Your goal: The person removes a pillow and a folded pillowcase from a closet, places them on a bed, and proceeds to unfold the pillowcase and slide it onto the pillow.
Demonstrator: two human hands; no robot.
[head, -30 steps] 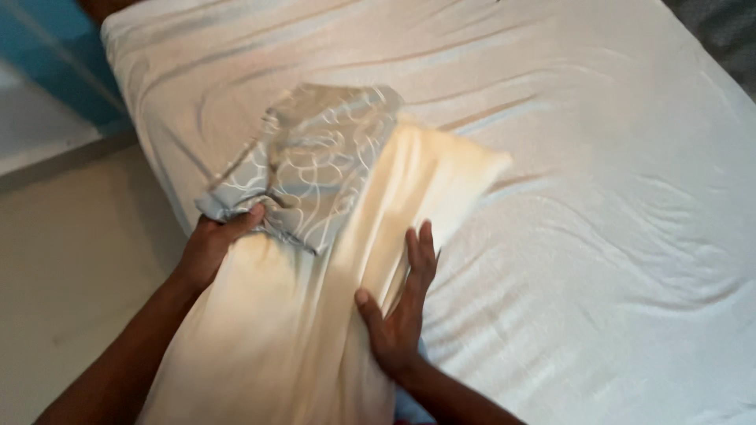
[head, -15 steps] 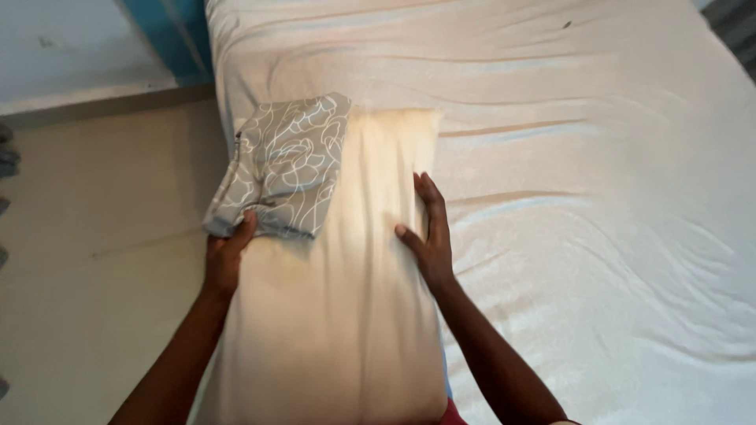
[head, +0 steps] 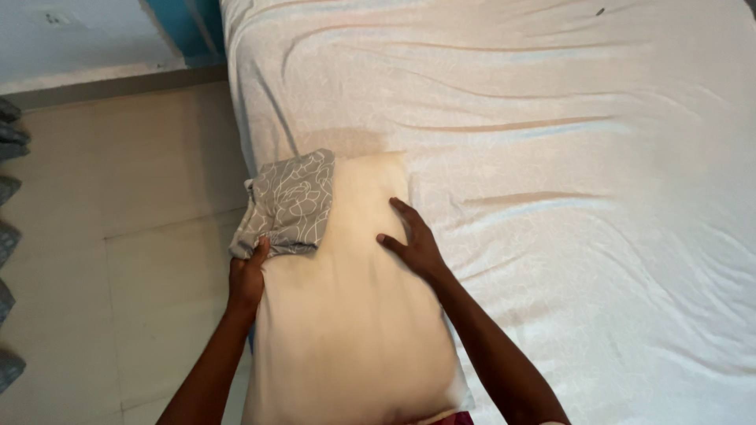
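Your left hand (head: pixel 246 277) pinches the bunched grey patterned pillowcase (head: pixel 289 203) at the cream pillow's (head: pixel 346 315) far left corner. Your right hand (head: pixel 411 242) lies open and flat on the pillow, which seems to rest on the white sheet (head: pixel 567 157), its long axis running away from you.

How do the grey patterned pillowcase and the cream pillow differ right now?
The pillowcase is grey with white line patterns; the pillow is plain cream. The pillowcase is bunched and covers only the pillow's far left corner, while the pillow is much larger and lies long and flat at the bed's edge. The left hand grips the pillowcase's edge; the right hand lies flat and open on the pillow. Both are soft fabric.
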